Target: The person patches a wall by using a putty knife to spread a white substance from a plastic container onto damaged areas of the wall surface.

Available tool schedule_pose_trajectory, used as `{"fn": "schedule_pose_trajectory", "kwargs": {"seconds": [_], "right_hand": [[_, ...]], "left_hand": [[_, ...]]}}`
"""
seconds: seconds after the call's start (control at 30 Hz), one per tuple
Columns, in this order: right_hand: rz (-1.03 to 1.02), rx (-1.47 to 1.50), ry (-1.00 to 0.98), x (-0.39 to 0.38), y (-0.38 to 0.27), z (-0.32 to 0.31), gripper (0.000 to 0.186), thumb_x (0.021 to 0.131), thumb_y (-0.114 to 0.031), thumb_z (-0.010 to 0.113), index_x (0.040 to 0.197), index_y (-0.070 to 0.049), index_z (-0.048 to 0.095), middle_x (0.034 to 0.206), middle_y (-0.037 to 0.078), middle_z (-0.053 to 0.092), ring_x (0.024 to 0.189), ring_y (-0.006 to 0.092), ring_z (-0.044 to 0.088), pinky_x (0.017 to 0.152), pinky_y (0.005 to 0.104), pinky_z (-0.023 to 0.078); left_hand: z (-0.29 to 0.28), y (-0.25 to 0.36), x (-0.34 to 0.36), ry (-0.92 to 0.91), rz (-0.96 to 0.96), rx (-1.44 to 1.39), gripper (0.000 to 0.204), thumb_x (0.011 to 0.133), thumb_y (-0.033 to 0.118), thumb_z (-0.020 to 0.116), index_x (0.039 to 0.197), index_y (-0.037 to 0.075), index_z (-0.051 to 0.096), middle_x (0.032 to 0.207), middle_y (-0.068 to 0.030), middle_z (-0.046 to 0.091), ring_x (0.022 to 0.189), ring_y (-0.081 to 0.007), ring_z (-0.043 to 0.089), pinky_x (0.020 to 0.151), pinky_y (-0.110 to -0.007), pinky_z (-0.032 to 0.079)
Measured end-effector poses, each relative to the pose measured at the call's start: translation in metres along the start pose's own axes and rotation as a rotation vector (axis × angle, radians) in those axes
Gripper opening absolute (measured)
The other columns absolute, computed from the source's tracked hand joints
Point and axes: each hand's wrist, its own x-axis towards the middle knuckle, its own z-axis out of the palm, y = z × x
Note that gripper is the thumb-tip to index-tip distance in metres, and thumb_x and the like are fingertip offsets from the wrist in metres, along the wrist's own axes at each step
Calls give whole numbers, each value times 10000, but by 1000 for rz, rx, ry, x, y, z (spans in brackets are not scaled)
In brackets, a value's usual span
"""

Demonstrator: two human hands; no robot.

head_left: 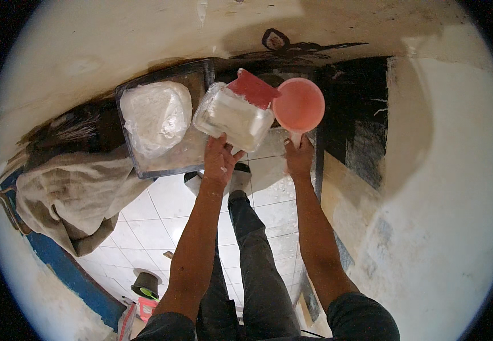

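Note:
My left hand (pixel 221 161) grips the near edge of a squarish translucent plastic container (pixel 226 122), its fingers and thumb at the rim. A red flat plastic piece (pixel 251 86) lies across the container's upper right part, smeared pale along one edge. My right hand (pixel 298 157) is closed round the handle of a round pink plastic dipper (pixel 298 103), whose bowl sits beside the container's right side. Left of the container, a bulky white mass in plastic (pixel 154 118) rests on a dark-rimmed tray (pixel 175 169).
A draped grey-brown cloth (pixel 76 196) hangs at the left over a blue-edged surface. Below are white floor tiles (pixel 169 204), my feet, and a dark bucket (pixel 144 282) with a pink object (pixel 147 307). Stained walls (pixel 428 187) rise at the back and right.

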Motion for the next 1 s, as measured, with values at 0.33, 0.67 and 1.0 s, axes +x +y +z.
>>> {"fn": "schedule_pose_trajectory", "kwargs": {"seconds": [0.33,0.67,1.0], "right_hand": [[118,207,78,-73,-80,-40,223,799,-1,545,1021,-9,544,800,105,629,616,161,614,549,307,511],[40,9,102,-104,-78,-40,227,794,-8,581,1020,-18,562,811,116,632,632,182,615,602,320,494],[151,95,111,-103,-77,-40,105,814,-23,578,913,-12,543,774,114,653,596,177,624,563,325,502]], "left_hand": [[9,-2,-2,-108,-40,-67,514,947,252,621,1404,154,409,1398,-49,476,1290,-239,471,953,-551,479],[15,-6,0,-136,29,34,531,937,250,608,1414,150,398,1426,-65,456,1285,-283,474,970,-542,481],[9,-3,0,-68,-24,16,512,963,278,591,1414,143,392,1419,-60,455,1288,-272,480,971,-530,505]]}}
